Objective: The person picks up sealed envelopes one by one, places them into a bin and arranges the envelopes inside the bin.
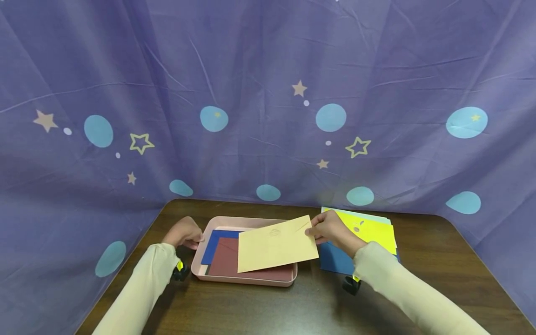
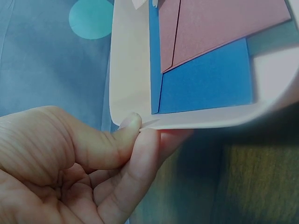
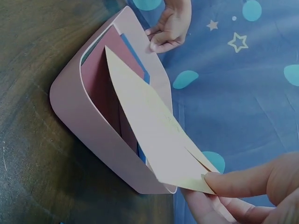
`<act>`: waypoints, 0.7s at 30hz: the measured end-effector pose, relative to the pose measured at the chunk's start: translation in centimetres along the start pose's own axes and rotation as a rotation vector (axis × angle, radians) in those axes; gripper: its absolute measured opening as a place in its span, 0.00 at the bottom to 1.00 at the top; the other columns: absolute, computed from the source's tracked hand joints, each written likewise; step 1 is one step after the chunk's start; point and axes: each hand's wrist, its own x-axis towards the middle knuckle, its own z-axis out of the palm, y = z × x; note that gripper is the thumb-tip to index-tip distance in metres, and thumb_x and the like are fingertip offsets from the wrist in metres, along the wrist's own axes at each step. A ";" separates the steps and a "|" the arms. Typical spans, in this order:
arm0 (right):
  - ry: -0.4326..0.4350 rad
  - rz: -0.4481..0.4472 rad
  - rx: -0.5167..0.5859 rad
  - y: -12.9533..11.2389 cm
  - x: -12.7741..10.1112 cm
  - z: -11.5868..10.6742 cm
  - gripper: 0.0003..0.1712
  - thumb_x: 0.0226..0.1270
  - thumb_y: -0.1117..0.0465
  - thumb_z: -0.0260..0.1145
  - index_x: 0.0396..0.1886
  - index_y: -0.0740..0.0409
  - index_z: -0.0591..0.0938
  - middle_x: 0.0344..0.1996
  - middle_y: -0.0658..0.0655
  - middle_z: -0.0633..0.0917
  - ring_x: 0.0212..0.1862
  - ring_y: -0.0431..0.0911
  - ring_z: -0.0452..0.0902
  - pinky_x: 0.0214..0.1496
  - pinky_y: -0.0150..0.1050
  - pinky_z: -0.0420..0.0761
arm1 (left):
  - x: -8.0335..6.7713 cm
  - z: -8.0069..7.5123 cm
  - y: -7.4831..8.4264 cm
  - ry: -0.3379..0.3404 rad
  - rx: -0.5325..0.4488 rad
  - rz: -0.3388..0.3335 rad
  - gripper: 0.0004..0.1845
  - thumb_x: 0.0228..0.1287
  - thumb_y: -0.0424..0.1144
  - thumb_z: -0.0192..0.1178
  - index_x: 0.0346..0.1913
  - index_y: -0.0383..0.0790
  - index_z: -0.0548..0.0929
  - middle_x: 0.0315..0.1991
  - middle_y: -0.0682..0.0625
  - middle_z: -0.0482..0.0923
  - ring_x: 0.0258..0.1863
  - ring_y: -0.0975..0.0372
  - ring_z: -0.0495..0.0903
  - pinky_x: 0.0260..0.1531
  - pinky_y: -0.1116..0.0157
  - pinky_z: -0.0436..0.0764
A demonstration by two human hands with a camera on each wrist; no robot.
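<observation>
Two hands at work, both low in the head view. My left hand (image 1: pixel 184 232) sits at lower left of centre, thumb and fingers (image 2: pixel 140 154) pinching the near left rim of the pink tray (image 1: pixel 247 222); the left wrist view shows the thumb on top of the lip and a finger under it. My right hand (image 1: pixel 332 229), just right of centre, pinches the right corner of a tan envelope (image 1: pixel 274 244) between thumb and fingers (image 3: pixel 247 179). The envelope hangs tilted over the right half of the tray, its far end above the tray and its held corner just past the tray's right edge; I can't tell whether its lower edge touches what lies beneath.

In the tray lie a maroon envelope (image 1: pixel 226 263) and, under it, a blue envelope (image 1: pixel 215 242) that peeks out at the left. Right of the tray, behind my right hand, a stack of paper (image 1: pixel 374 228) lies on the table (image 1: pixel 293 307), yellow on top with pale and blue sheets showing at the edges. A purple cloth (image 1: pixel 268 93) with stars and blue dots fills the upper frame.
</observation>
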 end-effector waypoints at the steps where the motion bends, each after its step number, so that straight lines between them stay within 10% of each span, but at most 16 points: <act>1: 0.003 0.004 0.002 0.0 0.0 0.0 0.08 0.60 0.73 0.73 0.37 0.72 0.83 0.30 0.61 0.88 0.29 0.47 0.87 0.40 0.49 0.93 | 0.0 0.0 0.0 -0.001 0.000 -0.002 0.09 0.59 0.21 0.59 0.24 0.32 0.74 0.21 0.48 0.72 0.14 0.65 0.76 0.18 0.73 0.85; 21: 0.007 0.027 0.080 -0.3 1.0 3.0 0.08 0.59 0.73 0.73 0.31 0.70 0.81 0.23 0.57 0.84 0.24 0.44 0.82 0.45 0.55 0.92 | -0.1 -0.2 0.1 -0.010 -0.008 -0.007 0.12 0.58 0.20 0.59 0.22 0.34 0.72 0.20 0.49 0.71 0.14 0.65 0.76 0.18 0.73 0.84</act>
